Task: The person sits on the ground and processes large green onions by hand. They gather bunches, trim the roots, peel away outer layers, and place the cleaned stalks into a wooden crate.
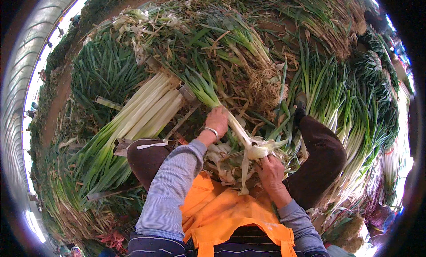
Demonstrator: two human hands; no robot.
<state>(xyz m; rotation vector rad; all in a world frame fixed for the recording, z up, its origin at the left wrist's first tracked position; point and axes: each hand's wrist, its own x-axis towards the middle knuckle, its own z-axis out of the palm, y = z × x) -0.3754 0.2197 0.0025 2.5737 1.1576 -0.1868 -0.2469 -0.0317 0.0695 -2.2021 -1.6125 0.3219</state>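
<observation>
My left hand (pixel 218 120), with a bracelet at its wrist, grips one large Welsh onion (pixel 238 125) just below its green leaves. The stalk slants down to the right across my lap. At its lower end my right hand (pixel 271 170) pinches pale outer sheaths (pixel 261 151), which fold back from the white shaft. A loose strip of sheath hangs below. The root end is hidden by the folded layers. Left of my left hand, a bundle of smooth white onion stalks (pixel 149 102) lies in a metal rack (pixel 188 91), their leaves toward the lower left.
Beyond my hands lies a rooted, untrimmed onion bunch (pixel 263 70) on scattered leaf waste. Onion rows (pixel 346 117) extend at right, outside my bent right leg (pixel 319 154). Dark green leaves (pixel 103 70) are heaped behind the rack. White strips (pixel 153 145) lie on my left knee.
</observation>
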